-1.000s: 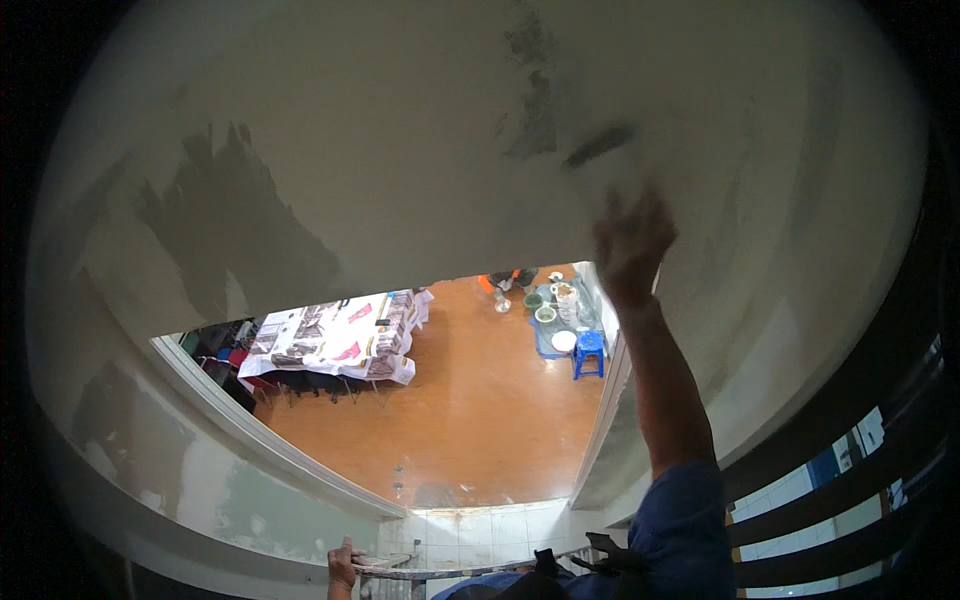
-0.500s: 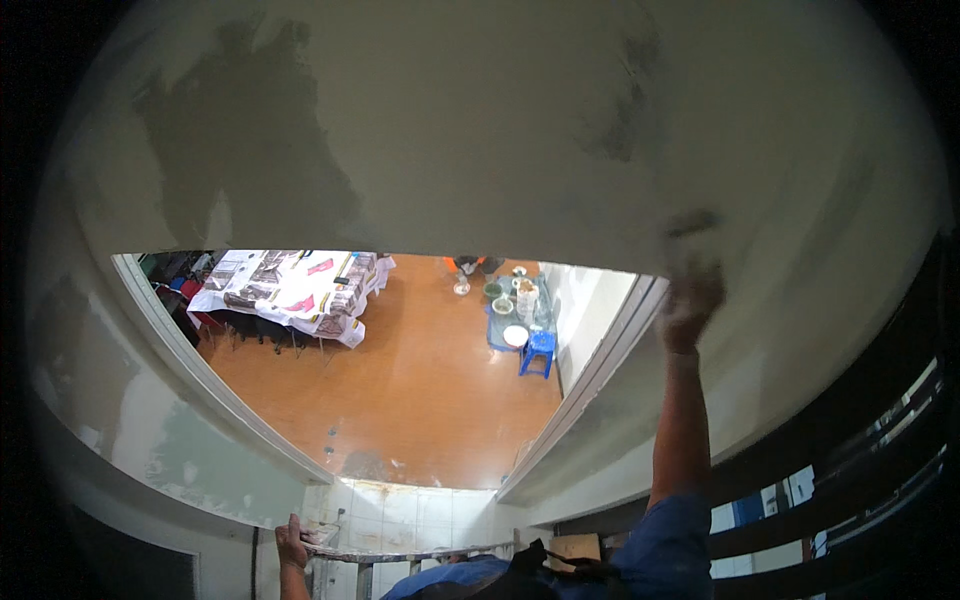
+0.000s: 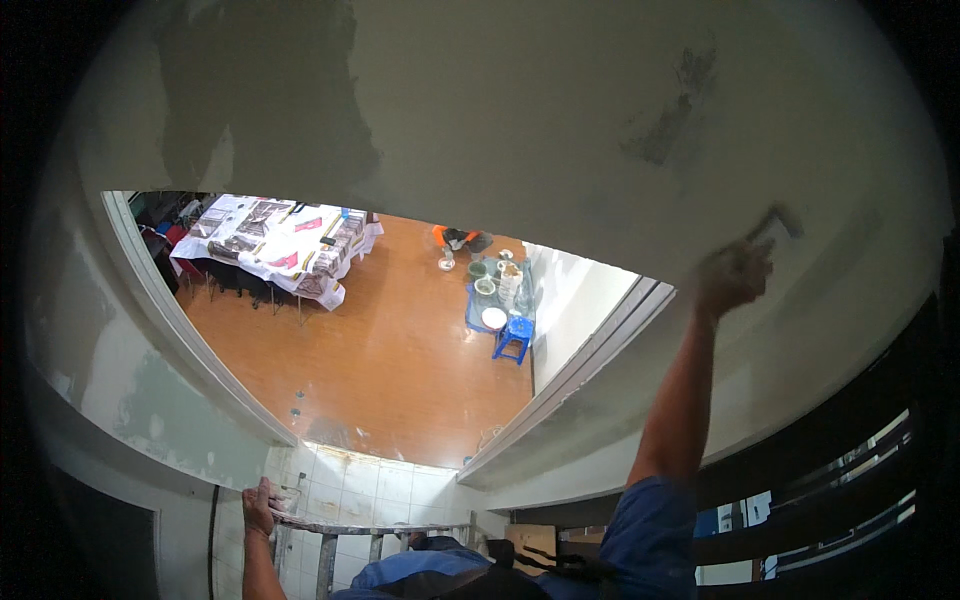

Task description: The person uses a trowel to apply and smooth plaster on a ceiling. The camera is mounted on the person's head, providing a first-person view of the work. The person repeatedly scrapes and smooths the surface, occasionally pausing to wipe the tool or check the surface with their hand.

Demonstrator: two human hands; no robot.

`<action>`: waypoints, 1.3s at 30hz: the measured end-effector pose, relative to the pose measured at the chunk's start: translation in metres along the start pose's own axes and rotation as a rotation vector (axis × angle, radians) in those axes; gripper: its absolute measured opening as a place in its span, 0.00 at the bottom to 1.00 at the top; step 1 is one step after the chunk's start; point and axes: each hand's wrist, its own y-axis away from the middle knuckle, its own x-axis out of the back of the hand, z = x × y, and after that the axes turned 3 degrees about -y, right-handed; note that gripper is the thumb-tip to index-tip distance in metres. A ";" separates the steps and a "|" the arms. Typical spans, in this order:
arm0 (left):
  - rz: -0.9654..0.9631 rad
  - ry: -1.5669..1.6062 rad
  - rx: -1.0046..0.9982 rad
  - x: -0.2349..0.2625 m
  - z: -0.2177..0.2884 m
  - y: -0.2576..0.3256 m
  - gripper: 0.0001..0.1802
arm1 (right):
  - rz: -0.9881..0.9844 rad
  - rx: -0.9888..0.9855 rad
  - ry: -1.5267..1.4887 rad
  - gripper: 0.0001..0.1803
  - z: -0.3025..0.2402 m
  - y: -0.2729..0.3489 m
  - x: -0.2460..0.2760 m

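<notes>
My right hand (image 3: 735, 280) is raised against the plastered wall (image 3: 500, 120) at the right, closed round a putty knife (image 3: 783, 220). The tool's dark, narrow blade lies at the wall surface; its handle is mostly hidden in my fist, and the picture is slightly blurred there. Low at the left, my left hand (image 3: 258, 507) is closed on the end of the stepladder's (image 3: 330, 528) top, which is smeared with white. Darker grey patches mark the wall above the opening, one large at the left and a smaller one up from my right hand.
Through the opening, a covered table (image 3: 265, 240) stands far left on the orange-brown floor (image 3: 400, 340). A person in orange and dark clothing (image 3: 457, 238) is near buckets (image 3: 485, 287) and a blue stool (image 3: 514, 338). White tiles (image 3: 360, 478) lie below the ladder. Dark rails (image 3: 820, 520) run at the right.
My right hand and the putty knife have swept to the right along the wall. The view has shifted, so the opening sits higher and further left. My left hand stays on the stepladder.
</notes>
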 end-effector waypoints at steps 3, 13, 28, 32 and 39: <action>0.113 -0.164 -0.140 -0.004 0.005 0.013 0.32 | -0.047 0.195 -0.194 0.22 -0.057 0.025 0.009; 0.026 -0.025 -0.014 0.004 0.001 0.006 0.32 | 0.158 0.097 -0.214 0.28 -0.066 0.032 -0.002; -0.088 -0.143 -0.010 0.029 -0.011 0.026 0.26 | -0.183 0.306 -0.219 0.27 -0.019 0.049 0.048; 0.039 -0.518 -0.352 0.040 -0.067 -0.006 0.24 | 0.011 -0.083 -0.049 0.28 -0.011 0.002 0.026; 0.047 -0.065 0.056 0.022 -0.011 0.025 0.36 | -0.191 0.262 -0.444 0.27 -0.021 0.050 0.046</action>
